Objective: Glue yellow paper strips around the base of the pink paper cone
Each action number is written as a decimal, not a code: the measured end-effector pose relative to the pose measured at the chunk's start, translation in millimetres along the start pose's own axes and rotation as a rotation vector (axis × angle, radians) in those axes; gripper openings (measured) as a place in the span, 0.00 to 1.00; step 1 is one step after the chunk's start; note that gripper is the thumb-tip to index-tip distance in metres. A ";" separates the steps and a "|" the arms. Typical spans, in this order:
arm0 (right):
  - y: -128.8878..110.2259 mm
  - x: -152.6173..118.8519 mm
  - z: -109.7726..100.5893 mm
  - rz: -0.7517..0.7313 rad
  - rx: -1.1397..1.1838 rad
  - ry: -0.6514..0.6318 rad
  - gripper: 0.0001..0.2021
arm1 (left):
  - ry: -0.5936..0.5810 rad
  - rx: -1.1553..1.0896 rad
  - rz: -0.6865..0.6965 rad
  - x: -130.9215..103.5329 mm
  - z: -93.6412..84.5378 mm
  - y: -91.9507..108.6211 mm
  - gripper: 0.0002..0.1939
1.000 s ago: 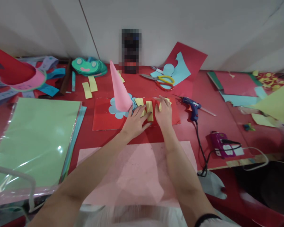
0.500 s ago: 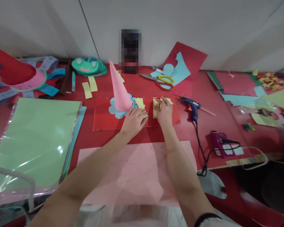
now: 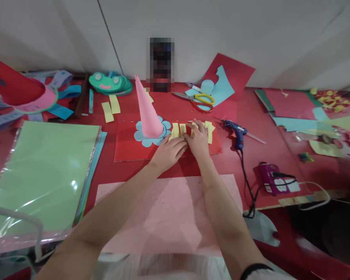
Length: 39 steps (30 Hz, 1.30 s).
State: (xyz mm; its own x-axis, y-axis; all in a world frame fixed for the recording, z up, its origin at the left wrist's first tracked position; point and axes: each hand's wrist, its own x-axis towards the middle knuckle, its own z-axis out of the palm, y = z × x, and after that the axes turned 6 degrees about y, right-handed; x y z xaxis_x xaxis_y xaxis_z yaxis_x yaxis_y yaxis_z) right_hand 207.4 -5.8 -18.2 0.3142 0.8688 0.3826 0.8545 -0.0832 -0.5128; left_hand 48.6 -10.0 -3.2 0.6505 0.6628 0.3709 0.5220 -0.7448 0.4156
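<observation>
Several yellow paper strips (image 3: pixel 210 133) lie in a row on a red board (image 3: pixel 130 142). My left hand (image 3: pixel 169 151) rests at the near edge of the left strips, its fingers stretched out and lying on them. Close beside it, my right hand (image 3: pixel 198 140) bends its thumb and fingers around a yellow strip in the middle of the row; its fingertips are partly hidden. On the board's left half a pink paper cone (image 3: pixel 148 114) stands on a light blue flower-shaped paper base (image 3: pixel 147 142).
A blue glue gun (image 3: pixel 237 132) lies right of the board, its cord running to a purple power box (image 3: pixel 272 179). Scissors (image 3: pixel 202 100) lie behind. Green paper in a clear sleeve (image 3: pixel 49 175) lies left, pink paper (image 3: pixel 163 210) in front, green frog cutouts (image 3: pixel 109 82) at back left.
My right hand has shifted left, close to my left hand. The yellow strips, bunched under both hands before, are now spread in a row on the board.
</observation>
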 end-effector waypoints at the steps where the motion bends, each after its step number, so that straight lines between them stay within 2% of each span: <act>1: 0.6 -0.1 -0.3 0.009 -0.002 -0.005 0.13 | 0.033 0.009 -0.027 0.1 -0.9 -0.4 0.14; 4: 3.1 0.1 -1.9 0.050 -0.003 0.007 0.14 | 0.116 0.046 -0.128 0.3 -2.6 -2.8 0.14; 7: 4.9 0.7 -2.6 0.094 -0.014 0.057 0.15 | 0.140 0.046 -0.164 0.1 -1.5 -5.0 0.15; 14: 2.2 0.3 0.3 0.050 -0.009 0.052 0.17 | -0.029 0.024 -0.062 -0.2 4.4 -5.0 0.18; 18: 1.5 -0.9 1.8 0.083 -0.044 0.036 0.19 | -0.050 0.004 -0.056 0.0 5.0 -4.5 0.20; 22: 3.0 -1.3 1.8 0.128 -0.046 0.036 0.17 | 0.006 -0.010 -0.085 -0.1 3.2 -3.8 0.21; 29: 4.3 -0.7 -1.9 0.167 -0.032 0.087 0.15 | 0.208 0.063 -0.182 0.0 -3.5 -4.4 0.17; 31: 5.3 -0.3 -2.1 0.173 -0.026 0.093 0.15 | 0.221 0.071 -0.202 -0.1 -3.8 -4.8 0.17; 35: 7.0 -1.0 0.1 0.183 -0.024 0.105 0.15 | 0.137 0.051 -0.233 -1.2 -1.4 -5.5 0.18; 39: 6.7 -2.4 3.4 0.159 -0.017 0.069 0.16 | 0.013 -0.099 -0.195 -2.0 2.7 -4.2 0.22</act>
State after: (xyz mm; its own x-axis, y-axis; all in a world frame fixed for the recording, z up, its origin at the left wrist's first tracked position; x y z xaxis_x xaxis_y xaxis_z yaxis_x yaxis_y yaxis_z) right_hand 211.0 -6.8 -25.2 0.4730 0.8086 0.3499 0.7986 -0.2257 -0.5579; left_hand 46.6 -8.4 -8.0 0.5350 0.7952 0.2854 0.5804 -0.5914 0.5598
